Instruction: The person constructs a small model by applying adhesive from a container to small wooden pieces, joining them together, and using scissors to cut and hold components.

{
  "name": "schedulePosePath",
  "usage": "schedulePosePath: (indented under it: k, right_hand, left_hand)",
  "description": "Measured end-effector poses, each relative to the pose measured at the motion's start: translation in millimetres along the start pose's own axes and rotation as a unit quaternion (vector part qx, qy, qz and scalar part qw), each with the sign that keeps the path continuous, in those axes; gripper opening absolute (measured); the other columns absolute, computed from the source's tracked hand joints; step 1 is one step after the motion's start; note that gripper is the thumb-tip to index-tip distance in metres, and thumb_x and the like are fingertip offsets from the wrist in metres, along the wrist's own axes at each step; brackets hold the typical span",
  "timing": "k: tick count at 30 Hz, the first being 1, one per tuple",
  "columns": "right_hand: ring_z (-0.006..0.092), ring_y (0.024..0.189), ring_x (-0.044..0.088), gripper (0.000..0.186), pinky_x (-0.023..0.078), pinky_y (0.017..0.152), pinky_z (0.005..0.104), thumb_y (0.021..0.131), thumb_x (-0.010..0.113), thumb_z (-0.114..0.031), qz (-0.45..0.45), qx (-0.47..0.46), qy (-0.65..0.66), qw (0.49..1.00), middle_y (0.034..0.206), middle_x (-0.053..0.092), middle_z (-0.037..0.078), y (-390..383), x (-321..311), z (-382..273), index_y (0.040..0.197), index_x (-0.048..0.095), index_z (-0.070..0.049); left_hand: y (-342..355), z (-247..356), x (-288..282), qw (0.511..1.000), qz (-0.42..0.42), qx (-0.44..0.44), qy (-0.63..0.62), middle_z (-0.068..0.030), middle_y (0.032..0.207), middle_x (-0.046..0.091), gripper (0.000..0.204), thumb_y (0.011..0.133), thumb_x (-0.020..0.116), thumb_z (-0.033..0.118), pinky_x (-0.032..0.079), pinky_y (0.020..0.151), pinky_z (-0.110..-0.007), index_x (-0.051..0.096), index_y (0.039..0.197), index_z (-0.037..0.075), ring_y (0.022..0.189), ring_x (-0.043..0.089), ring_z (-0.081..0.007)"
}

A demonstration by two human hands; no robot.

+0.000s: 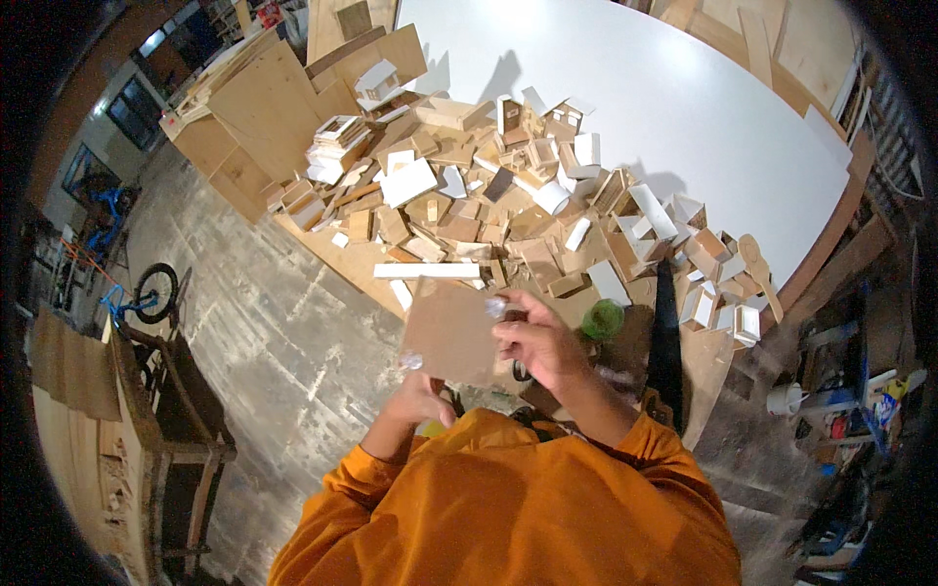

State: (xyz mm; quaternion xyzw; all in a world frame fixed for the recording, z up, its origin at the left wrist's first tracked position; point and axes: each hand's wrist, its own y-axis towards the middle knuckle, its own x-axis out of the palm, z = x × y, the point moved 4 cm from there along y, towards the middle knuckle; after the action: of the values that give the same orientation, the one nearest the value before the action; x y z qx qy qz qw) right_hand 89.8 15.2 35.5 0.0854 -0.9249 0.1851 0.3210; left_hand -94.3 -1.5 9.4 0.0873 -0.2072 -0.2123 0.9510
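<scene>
A flat, square brown board (449, 332) is held up in front of me, near the table's front edge. My left hand (420, 401) grips it at its lower edge; some of those fingers are hidden beneath. At the board's right side, my right hand (542, 342) closes finger and thumb around a small clear, shiny piece (495, 308) by the upper corner. Another clear, shiny piece (411, 361) sits at the lower left corner. What these pieces are exactly is too small to tell.
A large pile of wood offcuts (459, 220) and small white and wooden boxes covers the near part of the white table (723, 107). A green round container (603, 318) and a dark long blade-like strip (666, 337) lie right of my hand. A wooden bench (147, 444) stands left.
</scene>
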Motion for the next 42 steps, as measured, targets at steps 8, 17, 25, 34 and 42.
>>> schedulePosePath:
  k: [8,17,25,34,42]
  right_hand:
    - [0.0297,0.072,0.067,0.039,0.054,0.063,0.0382,0.085,0.071,-0.024,0.164,-0.266,-0.63,0.711,0.079,0.066,0.018,-17,-46,17,0.113,0.058,0.0]
    - [0.0408,0.083,0.065,0.045,0.053,0.073,0.0465,0.076,0.076,-0.033,0.312,0.047,-0.744,0.589,0.087,0.066,0.024,-27,-62,77,0.099,0.064,0.004]
    - [0.0371,0.097,0.062,0.031,0.051,0.083,0.0453,0.074,0.074,-0.023,0.381,-0.013,-0.753,0.536,0.098,0.064,0.019,-21,-51,97,0.096,0.067,-0.002]
    - [0.036,0.09,0.064,0.047,0.051,0.079,0.0451,0.069,0.071,-0.018,0.433,-0.053,-0.73,0.525,0.091,0.068,0.017,-27,-43,88,0.114,0.064,-0.006]
    - [0.0275,0.076,0.065,0.046,0.051,0.068,0.0359,0.074,0.065,-0.007,0.443,-0.189,-0.636,0.604,0.085,0.065,0.014,-42,-69,100,0.119,0.054,-0.011]
  left_hand:
    - [11,22,-11,0.958,0.163,-0.061,-0.226,-0.0188,0.133,0.051,0.066,0.081,0.063,0.024,0.039,0.107,-0.047,0.038,0.138,0.002,0.123,0.05,-0.0363]
    - [25,64,-37,0.949,0.117,-0.065,-0.287,-0.0193,0.134,0.05,0.07,0.085,0.059,0.039,0.037,0.108,-0.047,0.037,0.139,0.001,0.124,0.05,-0.0357]
    - [18,83,-83,0.923,0.056,-0.133,-0.356,-0.015,0.137,0.049,0.077,0.081,0.061,0.05,0.044,0.102,-0.047,0.039,0.141,0.007,0.126,0.047,-0.0349]
    - [4,109,-119,0.932,0.001,-0.142,-0.333,-0.0198,0.132,0.052,0.084,0.078,0.064,0.055,0.041,0.105,-0.05,0.039,0.14,0.003,0.121,0.051,-0.0413]
    - [-8,133,-132,0.958,-0.007,-0.077,-0.276,-0.0193,0.133,0.05,0.083,0.08,0.062,0.054,0.037,0.108,-0.053,0.038,0.14,0.002,0.125,0.049,-0.0383]
